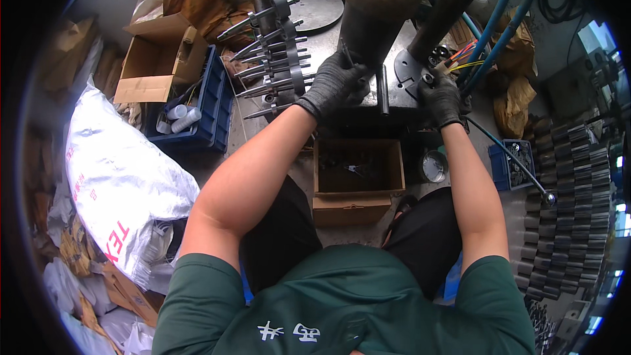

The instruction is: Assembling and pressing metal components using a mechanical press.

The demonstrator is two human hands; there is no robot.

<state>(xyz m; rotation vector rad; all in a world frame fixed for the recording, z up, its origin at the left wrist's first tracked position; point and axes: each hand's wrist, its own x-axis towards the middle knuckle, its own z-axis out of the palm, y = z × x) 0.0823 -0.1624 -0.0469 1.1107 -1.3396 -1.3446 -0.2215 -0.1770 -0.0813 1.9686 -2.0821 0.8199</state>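
Observation:
My left hand [334, 84], in a dark grey knit glove, is closed in front of the thick metal cylinder [374, 10] of the press. A slim metal pin [346, 51] sticks up from its fingers; the lower end is hidden. My right hand [440, 97], gloved too, has its fingers closed on a small metal ring [428, 79] beside the slotted round plate [407, 71]. Between both hands a dark metal bar [382, 91] juts over the table's front edge. Left of my left hand stands a rack [291, 46] carrying several pointed metal rods.
Below the table an open cardboard box [358, 202] holds small metal parts, with a round tin [434, 166] beside it. A ball-ended lever [549, 198] reaches out at right, near stacked metal cylinders [565, 223]. Blue hoses [503, 20] hang at right. A blue crate [213, 112] and white sack [118, 177] are left.

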